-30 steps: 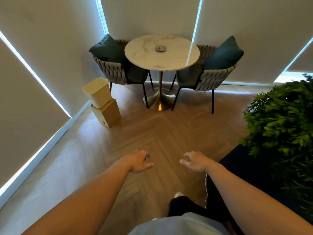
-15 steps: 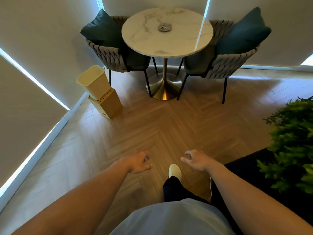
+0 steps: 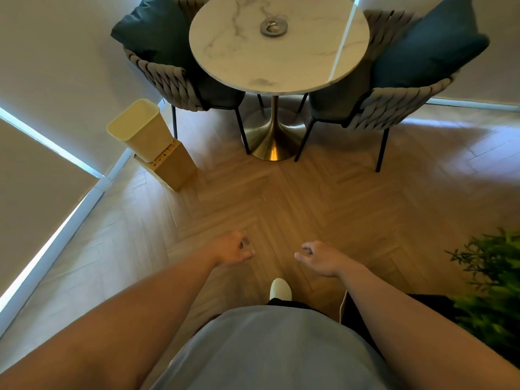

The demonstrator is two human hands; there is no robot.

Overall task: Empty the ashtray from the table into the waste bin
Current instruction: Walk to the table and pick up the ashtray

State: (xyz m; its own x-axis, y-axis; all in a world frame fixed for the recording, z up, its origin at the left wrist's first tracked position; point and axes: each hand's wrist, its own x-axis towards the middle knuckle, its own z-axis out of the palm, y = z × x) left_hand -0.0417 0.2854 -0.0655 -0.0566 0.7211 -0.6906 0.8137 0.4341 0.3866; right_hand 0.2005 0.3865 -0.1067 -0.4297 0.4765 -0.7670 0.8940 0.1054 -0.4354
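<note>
A round metal ashtray (image 3: 273, 28) sits on the far half of a round white marble table (image 3: 281, 68) with a brass pedestal. A pale yellow waste bin (image 3: 140, 130) stands on a wooden box by the left wall, left of the table. My left hand (image 3: 233, 250) and my right hand (image 3: 319, 257) hang in front of me over the wooden floor, well short of the table. Both hold nothing, with fingers loosely curled and apart.
Two woven grey chairs with dark teal cushions (image 3: 157, 32) (image 3: 427, 49) flank the table. The wooden box (image 3: 171, 167) carries the bin. A green plant (image 3: 489, 280) stands at my right. Blinds cover the walls. My white shoe (image 3: 280, 288) steps forward on the herringbone floor.
I have walked closer to the table: table, chairs and bin appear larger and nearer. Both hands stay in front of me, holding nothing.
</note>
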